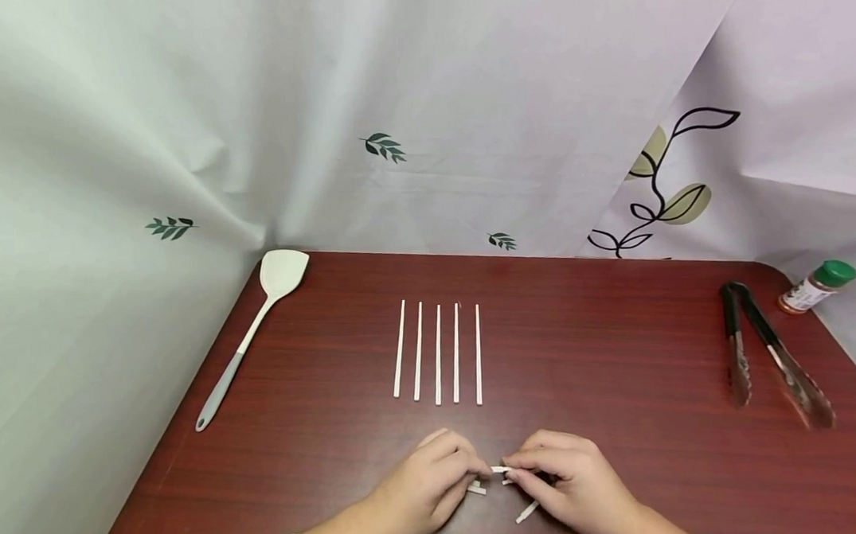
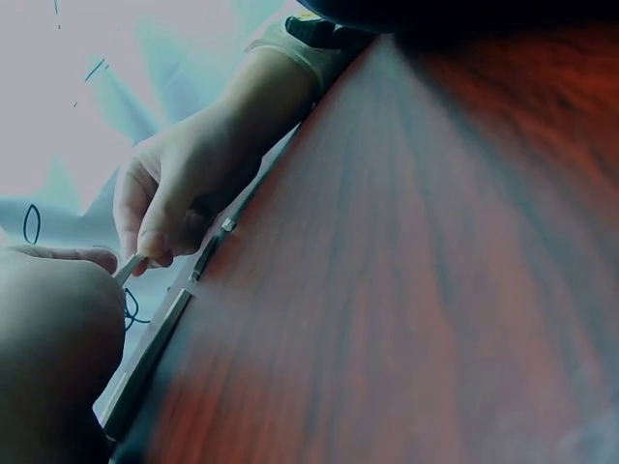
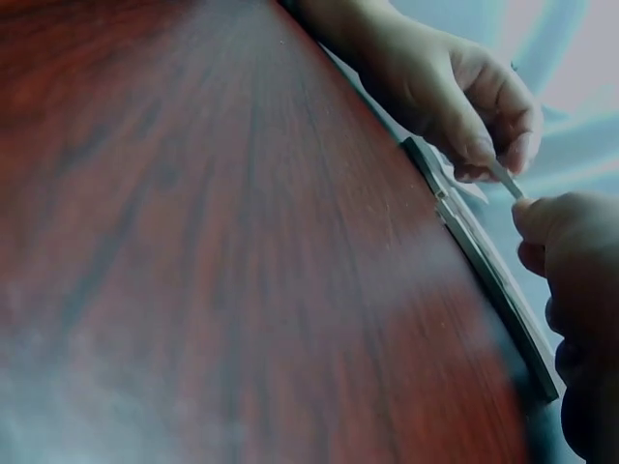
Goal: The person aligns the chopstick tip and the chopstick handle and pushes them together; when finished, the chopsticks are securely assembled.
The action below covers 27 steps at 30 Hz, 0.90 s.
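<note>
Both hands meet near the front of the table, pinching a thin white stick between them. My left hand (image 1: 437, 482) holds one end with thumb and fingertips. The other end sits between the thumb and fingers of my right hand (image 1: 570, 480). Only a short piece of the held stick (image 1: 500, 469) shows in the gap; in the right wrist view this held piece (image 3: 505, 180) slants between the fingertips. Beneath the hands, more white sticks lie on the table, one end (image 1: 527, 512) poking out by the right thumb and another (image 1: 477, 489) beside the left fingers. Their full lengths are hidden.
Farther back, several white sticks (image 1: 438, 354) lie side by side on the dark red table (image 1: 582, 348). A white spatula (image 1: 258, 322) with a grey handle lies at the left edge. Black-handled tongs (image 1: 768, 340) and a green-capped spice bottle (image 1: 816, 287) are at the right.
</note>
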Motion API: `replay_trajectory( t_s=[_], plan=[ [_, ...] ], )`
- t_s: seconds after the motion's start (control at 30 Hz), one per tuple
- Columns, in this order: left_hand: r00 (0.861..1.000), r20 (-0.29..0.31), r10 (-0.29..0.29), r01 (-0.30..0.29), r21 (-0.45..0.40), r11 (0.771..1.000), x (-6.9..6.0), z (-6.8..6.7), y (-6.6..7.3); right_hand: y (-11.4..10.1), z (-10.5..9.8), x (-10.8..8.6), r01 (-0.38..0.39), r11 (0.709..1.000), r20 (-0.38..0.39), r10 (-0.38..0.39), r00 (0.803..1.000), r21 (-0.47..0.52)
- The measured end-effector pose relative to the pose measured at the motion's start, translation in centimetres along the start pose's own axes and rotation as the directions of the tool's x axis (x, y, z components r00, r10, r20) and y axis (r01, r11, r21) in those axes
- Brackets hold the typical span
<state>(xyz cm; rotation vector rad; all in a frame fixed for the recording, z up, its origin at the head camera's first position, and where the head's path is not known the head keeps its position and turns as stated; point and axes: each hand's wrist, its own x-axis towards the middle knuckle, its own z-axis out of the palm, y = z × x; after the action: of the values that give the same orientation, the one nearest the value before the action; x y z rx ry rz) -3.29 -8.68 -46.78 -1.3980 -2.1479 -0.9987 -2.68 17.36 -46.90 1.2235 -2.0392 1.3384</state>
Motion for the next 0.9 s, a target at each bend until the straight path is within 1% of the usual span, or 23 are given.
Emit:
replay_trajectory(
  t_s=[0.2, 0.33, 0.43, 0.6, 0.77, 0.83, 0.9],
  plan=[
    [1.000, -0.013, 0.022, -0.022, 0.023, 0.999, 0.0, 0.6, 0.2, 0.2, 0.1, 0.0, 0.016, 0.998, -0.008, -0.017, 1.000, -0.063],
    [0.999, -0.018, 0.043, -0.042, 0.046, 0.998, 0.1, 1.0, 0.7, 0.1, 0.1, 0.1, 0.025, 0.998, -0.002, -0.025, 1.000, -0.061],
    [0.999, -0.017, 0.040, -0.039, 0.049, 0.998, 0.2, 1.1, 1.0, 0.0, 0.0, 0.3, 0.034, 0.998, 0.003, -0.034, 0.999, -0.052],
    [0.999, -0.029, 0.031, -0.030, 0.047, 0.998, 0.2, 1.1, 1.1, -0.2, 0.1, 0.5, 0.042, 0.998, 0.004, -0.042, 0.999, -0.045],
    [0.998, -0.040, 0.050, -0.048, 0.060, 0.997, 0.3, 1.3, 1.2, -0.3, 0.1, 0.4, 0.040, 0.998, -0.007, -0.041, 0.999, -0.050],
    [0.998, -0.041, 0.051, -0.048, 0.079, 0.996, 0.3, 1.4, 1.2, -0.2, 0.0, 0.3, 0.043, 0.996, -0.016, -0.044, 0.999, -0.078],
    [0.998, -0.047, 0.045, -0.040, 0.108, 0.993, 0.4, 1.4, 1.2, 0.2, -0.4, 0.3, 0.017, 0.991, -0.034, -0.021, 0.999, -0.130]
  ],
)
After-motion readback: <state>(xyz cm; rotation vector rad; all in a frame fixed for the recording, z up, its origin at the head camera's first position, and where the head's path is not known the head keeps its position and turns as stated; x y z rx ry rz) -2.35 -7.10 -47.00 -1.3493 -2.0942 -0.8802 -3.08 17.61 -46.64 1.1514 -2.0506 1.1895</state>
